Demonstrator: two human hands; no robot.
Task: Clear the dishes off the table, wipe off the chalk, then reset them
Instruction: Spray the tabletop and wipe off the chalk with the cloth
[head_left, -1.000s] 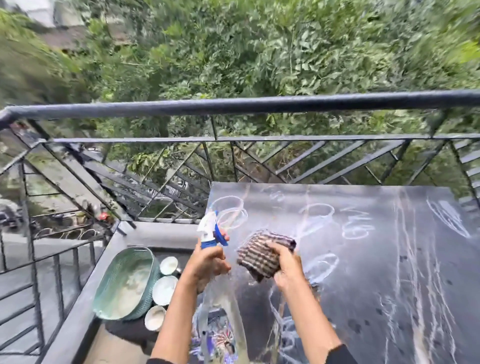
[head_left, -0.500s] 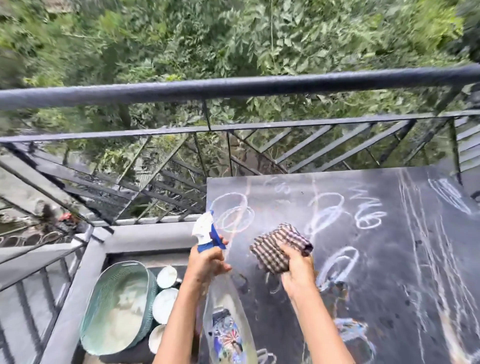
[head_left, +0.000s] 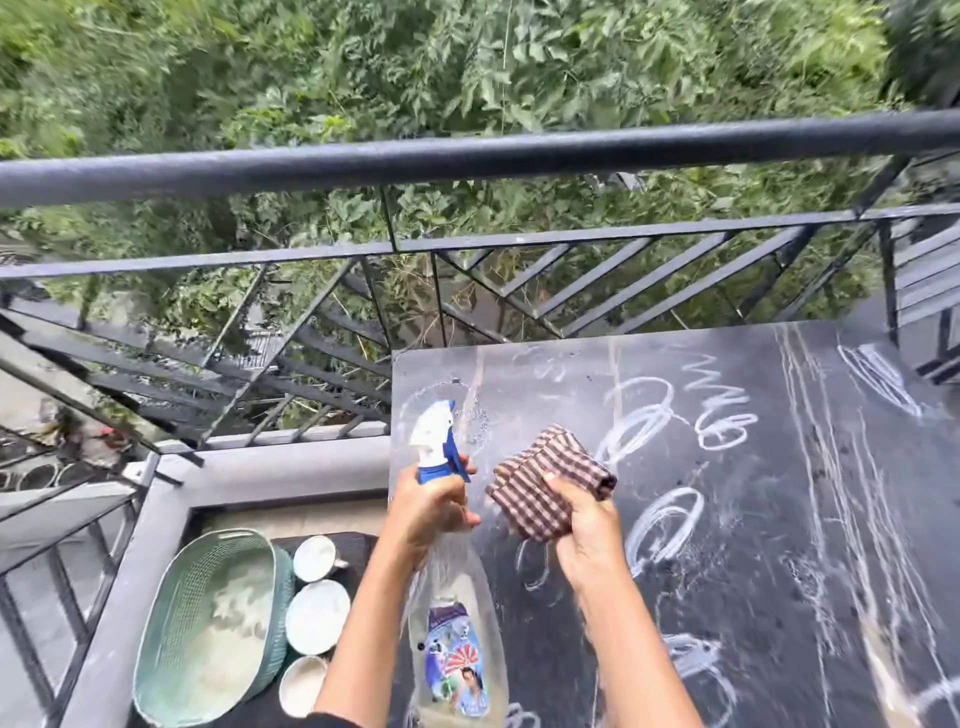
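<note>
- The left grip is wrapped round the neck of a clear spray bottle, with the fingers curled at the blue trigger. The white nozzle points away from the person, over the table.
- The bottle's body hangs below this grip, tilted back toward the person, and shows a colourful label.
- A speckled wet patch lies on the table just beyond the nozzle.
- The right grip clutches a folded brown-and-white checked cloth. The cloth is bunched above the knuckles, just right of the left grip and close to the trigger.
- I cannot tell whether the cloth touches the table.
- White chalk marks cover the dark table. There are loops and squiggles beyond and to the right of the right grip, and more scribbles below both forearms.
- The dishes, three white round ones in a row, sit on a lower dark surface left of the left forearm, off the table.
- A pale green woven basket lies just left of the dishes.
- A dark metal railing runs beyond both grips, with green foliage behind it.
</note>
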